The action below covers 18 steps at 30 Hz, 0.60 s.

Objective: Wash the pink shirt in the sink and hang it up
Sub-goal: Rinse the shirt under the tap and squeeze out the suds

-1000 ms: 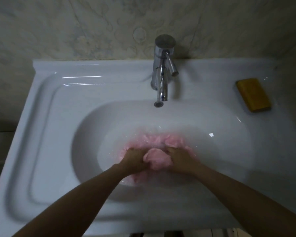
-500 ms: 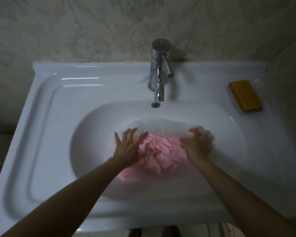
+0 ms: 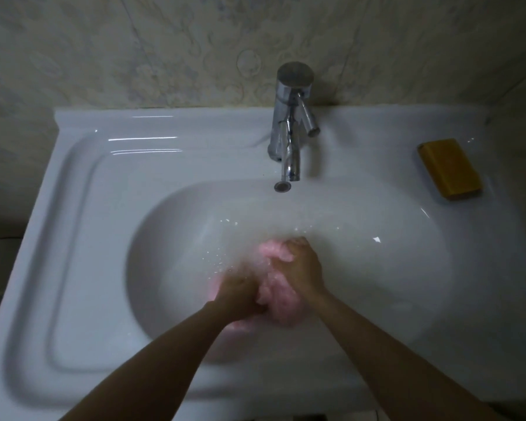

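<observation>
Our left hand [image 3: 240,294] and right hand [image 3: 304,268], spread before, now curl round one pink shirt [image 3: 278,302]; one tap [image 3: 289,138], one soap bar [image 3: 450,168] upper right.

Your left hand [image 3: 240,294] and right hand [image 3: 304,270] both down in sink [image 3: 104,238] basin, fingers curled round bunched pink shirt [image 3: 281,302], shirt pressed between them. Left hand blurred, nearer you; right hand farther back, toward tap [image 3: 289,138]. Water [image 3: 331,226] in basin, droplets scattered left of shirt. Chrome tap at back edge, spout over basin, apart from your hands. Yellow soap bar [image 3: 450,168] on right ledge. Patterned wall [image 3: 134,50] behind.
</observation>
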Available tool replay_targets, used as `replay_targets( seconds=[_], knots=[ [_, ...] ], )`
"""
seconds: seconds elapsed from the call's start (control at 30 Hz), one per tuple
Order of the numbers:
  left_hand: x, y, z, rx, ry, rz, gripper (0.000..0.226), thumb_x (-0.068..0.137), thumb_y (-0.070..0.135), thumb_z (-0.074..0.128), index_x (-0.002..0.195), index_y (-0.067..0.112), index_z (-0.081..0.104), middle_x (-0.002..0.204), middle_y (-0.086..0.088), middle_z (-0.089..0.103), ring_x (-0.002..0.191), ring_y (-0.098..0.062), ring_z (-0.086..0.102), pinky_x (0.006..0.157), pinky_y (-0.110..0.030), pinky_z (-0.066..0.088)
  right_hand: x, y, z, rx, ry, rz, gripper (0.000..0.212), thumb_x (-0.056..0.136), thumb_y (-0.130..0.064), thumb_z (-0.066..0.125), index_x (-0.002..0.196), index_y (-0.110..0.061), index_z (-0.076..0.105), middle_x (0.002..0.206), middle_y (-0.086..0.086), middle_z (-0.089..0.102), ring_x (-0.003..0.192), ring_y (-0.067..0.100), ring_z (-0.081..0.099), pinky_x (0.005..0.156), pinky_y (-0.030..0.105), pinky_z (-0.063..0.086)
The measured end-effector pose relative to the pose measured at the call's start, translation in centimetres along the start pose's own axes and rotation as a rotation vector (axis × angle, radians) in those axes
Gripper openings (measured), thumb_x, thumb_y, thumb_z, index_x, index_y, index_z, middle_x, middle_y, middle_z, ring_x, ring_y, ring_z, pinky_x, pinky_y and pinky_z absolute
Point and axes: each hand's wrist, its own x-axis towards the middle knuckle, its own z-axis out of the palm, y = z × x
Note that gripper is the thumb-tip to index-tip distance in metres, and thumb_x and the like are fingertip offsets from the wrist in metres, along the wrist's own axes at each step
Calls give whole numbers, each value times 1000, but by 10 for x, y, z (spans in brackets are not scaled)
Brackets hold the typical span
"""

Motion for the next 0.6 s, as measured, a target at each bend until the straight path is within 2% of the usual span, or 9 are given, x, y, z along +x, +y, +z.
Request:
replay_targets(
  seconds=[0.07, 0.1, 0.2, 0.23, 0.3, 0.37, 0.47, 0.53, 0.6],
  knots=[
    [3, -1, 2, -95, 29, -31, 37, 88, 47, 52, 113, 20, 59, 123, -10, 58, 122, -26, 49, 105, -34, 32, -24, -3, 4, -96, -13, -140, 25, 76, -46, 66, 84, -22, 64, 94, -4, 55, 84, 19, 59, 63, 25, 39],
    [4, -4, 4, -252, 28, -59, 36, 88, 42, 56, 116, 19, 57, 128, -9, 56, 123, -25, 49, 105, -30, 32, -35, -1, 10, -192, 25, -204, 36, 74, -55, 58, 89, -23, 66, 95, -5, 58, 82, 18, 60, 63, 26, 45],
    [5, -9, 4, -921, -44, -177, 67, 85, 25, 60, 144, 14, 32, 149, -7, 36, 131, -22, 43, 106, -25, 36, -42, 5, 34, -361, 205, -420, 42, 76, -57, 46, 81, -24, 71, 87, -4, 69, 63, 13, 65, 53, 19, 46],
    [6, -11, 4, -964, -16, -211, 66, 86, 21, 57, 145, 13, 30, 148, -6, 37, 130, -22, 44, 102, -22, 40, -38, 6, 39, -372, 220, -462, 44, 82, -56, 44, 77, -22, 71, 81, -4, 70, 59, 13, 65, 49, 19, 46],
    [8, -12, 5, -793, 39, -142, 47, 93, 13, 51, 139, 6, 39, 143, -9, 43, 129, -24, 45, 99, -22, 41, -32, 11, 46, -388, 252, -519, 55, 92, -56, 34, 73, -20, 70, 71, -3, 68, 54, 15, 64, 45, 19, 44],
    [11, -13, 4, -552, 8, 64, 41, 94, 13, 52, 133, 4, 47, 141, -16, 44, 133, -29, 39, 113, -38, 28, -26, 19, 47, -425, 236, -497, 50, 91, -50, 38, 66, -18, 67, 60, -1, 64, 48, 16, 61, 41, 19, 42],
    [12, -10, 6, -109, 40, 164, 61, 95, 31, 45, 147, 6, 25, 154, -15, 21, 144, -28, 13, 118, -41, 2, -12, 28, 45, -562, 88, -362, 37, 79, -40, 42, 61, -18, 66, 55, 0, 63, 44, 17, 61, 38, 18, 40],
    [14, -8, 12, -34, 31, 84, 68, 96, 36, 42, 150, 7, 13, 156, -13, 14, 144, -29, 8, 116, -41, 6, -1, 25, 41, -591, -45, -297, 34, 82, -36, 44, 73, -16, 70, 64, 6, 68, 57, 22, 67, 48, 21, 46],
    [11, -5, 6, -35, -8, 24, 71, 94, 42, 43, 150, 10, 13, 155, -10, 15, 144, -32, 8, 115, -44, 13, 9, 20, 40, -568, -154, -182, 39, 92, -36, 39, 100, -16, 72, 94, 15, 71, 89, 31, 68, 73, 30, 50]
  ],
)
